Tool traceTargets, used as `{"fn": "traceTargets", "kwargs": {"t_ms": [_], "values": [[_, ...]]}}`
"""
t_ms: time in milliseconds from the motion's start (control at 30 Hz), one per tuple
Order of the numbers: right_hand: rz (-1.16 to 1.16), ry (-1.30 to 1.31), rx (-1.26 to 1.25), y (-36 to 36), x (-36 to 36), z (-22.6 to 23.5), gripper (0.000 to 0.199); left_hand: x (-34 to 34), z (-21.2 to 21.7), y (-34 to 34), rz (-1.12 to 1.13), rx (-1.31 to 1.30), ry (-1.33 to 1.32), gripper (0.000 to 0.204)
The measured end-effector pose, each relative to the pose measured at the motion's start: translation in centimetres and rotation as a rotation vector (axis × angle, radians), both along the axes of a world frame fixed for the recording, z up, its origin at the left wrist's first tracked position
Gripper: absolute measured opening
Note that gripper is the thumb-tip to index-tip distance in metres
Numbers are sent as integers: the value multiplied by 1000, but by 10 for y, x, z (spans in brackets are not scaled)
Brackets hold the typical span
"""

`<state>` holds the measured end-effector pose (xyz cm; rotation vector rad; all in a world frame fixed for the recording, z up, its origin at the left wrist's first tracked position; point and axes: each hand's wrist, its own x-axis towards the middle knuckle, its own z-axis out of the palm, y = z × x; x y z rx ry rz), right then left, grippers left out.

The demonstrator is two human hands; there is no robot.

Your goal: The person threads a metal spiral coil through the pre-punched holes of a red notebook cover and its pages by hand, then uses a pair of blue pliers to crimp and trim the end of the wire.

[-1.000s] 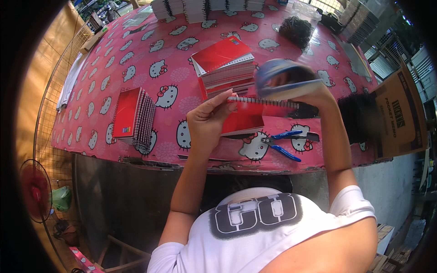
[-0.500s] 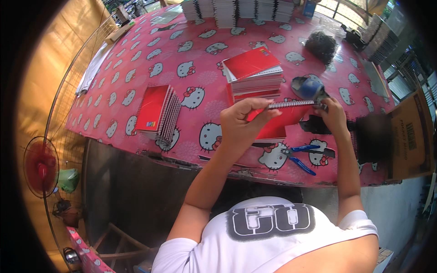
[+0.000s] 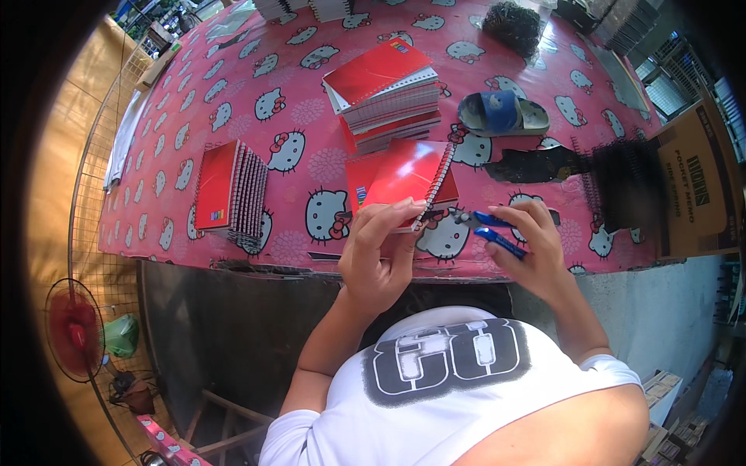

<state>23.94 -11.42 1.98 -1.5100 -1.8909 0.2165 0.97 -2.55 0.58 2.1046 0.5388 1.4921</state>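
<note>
Far left, beyond the desk edge: a red fan [image 3: 71,330] on the floor, a green bag [image 3: 123,334] beside it. On the desk [image 3: 179,140], covered by a pink cartoon-cat cloth: a stack of red spiral notebooks [image 3: 230,193] lying flat toward the left side, well apart from the hands. Toward the middle, farther back: a taller pile of red-covered notebooks [image 3: 385,93], topmost one skewed. Nearer the front edge: left hand [image 3: 379,256] closed around the lower end of a red spiral notebook [image 3: 408,177], fingers curled over its near edge, thumb underneath, wire binding running along the notebook's right side. Just right of that: right hand [image 3: 530,248] wrapped narrowly on blue-handled pliers [image 3: 488,229], tool tip pointing left, close to the bottom end of the binding; whether touching the wire, cannot tell. Behind the right hand: a blue sandal [image 3: 501,114] on the cloth, then a dark heap of black wire coils [image 3: 622,175]. Far right: a brown cardboard box [image 3: 695,186] at the desk's end.
</note>
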Motion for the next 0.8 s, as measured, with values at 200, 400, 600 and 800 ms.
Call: {"fn": "traceTargets", "kwargs": {"t_ms": [200, 400, 600, 800], "values": [[66, 73, -20, 2, -26, 42, 57, 2, 5, -9, 25, -29, 45, 42], [48, 165, -58, -2, -35, 33, 46, 10, 5, -12, 83, -96, -56, 39], [279, 1395, -1037, 3, -11, 13, 35, 11, 5, -10, 53, -29, -79, 37], [-240, -3, -178, -1, 12, -27, 51, -33, 28, 19, 363, -134, -286, 24]]}}
